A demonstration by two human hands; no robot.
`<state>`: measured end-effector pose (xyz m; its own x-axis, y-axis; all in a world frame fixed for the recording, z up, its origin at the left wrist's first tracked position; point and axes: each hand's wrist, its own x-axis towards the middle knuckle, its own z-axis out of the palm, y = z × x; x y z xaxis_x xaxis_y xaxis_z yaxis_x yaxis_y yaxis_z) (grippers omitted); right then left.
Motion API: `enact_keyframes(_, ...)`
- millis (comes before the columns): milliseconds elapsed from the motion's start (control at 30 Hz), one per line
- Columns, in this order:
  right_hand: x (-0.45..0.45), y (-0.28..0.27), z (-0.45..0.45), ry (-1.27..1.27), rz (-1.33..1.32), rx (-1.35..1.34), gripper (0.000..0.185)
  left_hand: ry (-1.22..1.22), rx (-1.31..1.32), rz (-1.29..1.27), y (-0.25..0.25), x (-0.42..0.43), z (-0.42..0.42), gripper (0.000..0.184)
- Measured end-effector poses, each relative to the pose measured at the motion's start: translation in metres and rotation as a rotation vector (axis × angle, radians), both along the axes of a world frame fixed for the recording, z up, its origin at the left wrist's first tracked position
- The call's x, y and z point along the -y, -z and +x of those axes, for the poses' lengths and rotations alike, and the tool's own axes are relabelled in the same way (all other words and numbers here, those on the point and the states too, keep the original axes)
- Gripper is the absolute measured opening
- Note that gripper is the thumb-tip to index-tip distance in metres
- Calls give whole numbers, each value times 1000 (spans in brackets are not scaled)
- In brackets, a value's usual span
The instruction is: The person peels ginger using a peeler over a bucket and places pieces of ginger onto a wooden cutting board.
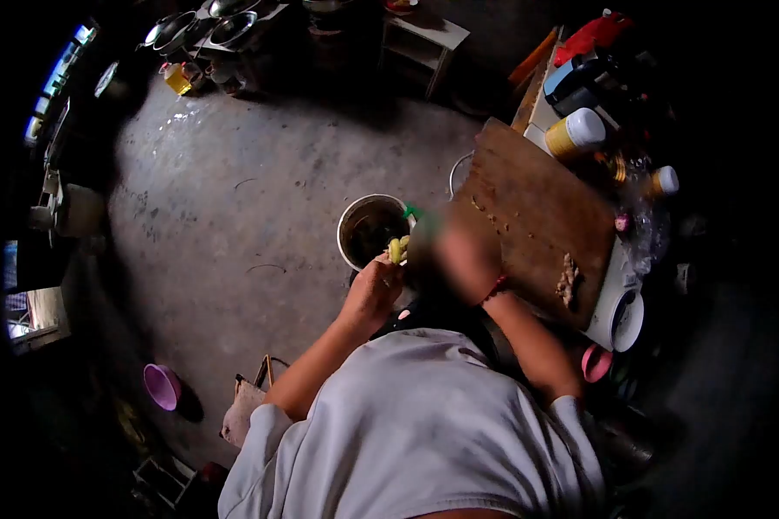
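At far left, shows a purple basin (pixel 162 387) on the grey floor (pixel 208 233), well apart from the work. Further right, shows a white-rimmed bucket (pixel 342 246), dark inside, with contents too dim to make out. Just beside the near part of the rim, shows the left hand (pixel 374 290), fingers bent and grasping a knobbly piece of ginger (pixel 397 250). Looks yellow and bare over much of the surface turned to view, so seems pared at least in part; cannot tell about any skin underneath. Sits right at the left fingertips, over the bucket's right-hand side in view, between the two hands. Next, shows a bit of green (pixel 413 211) at the rim, too unclear to name. Then shows the right hand (pixel 469 264), badly blurred: cannot tell whether grasping, clenched or loose, nor whether touching the ginger. Beyond, shows a brown board (pixel 554 190) with small scraps (pixel 477 205) towards the left edge and, near the lower right edge, a knobbly root (pixel 568 281), apparently unpared, nearer to the right hand than to the left. From all this, seems part-way along: one piece well started, at least one root left.
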<state>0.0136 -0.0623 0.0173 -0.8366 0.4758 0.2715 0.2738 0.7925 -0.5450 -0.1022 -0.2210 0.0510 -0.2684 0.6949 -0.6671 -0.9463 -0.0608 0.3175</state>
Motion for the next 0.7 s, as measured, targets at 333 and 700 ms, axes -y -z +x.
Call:
enact_keyframes(333, 8, -33, -5, -107, -413, -198, 32, 396, -428, 23, 17, -1, -19, 24)
enact_keyframes(700, 30, -42, 1, 24, -716, -149, 32, 204, -143, 212, 20, -19, -1, 30)
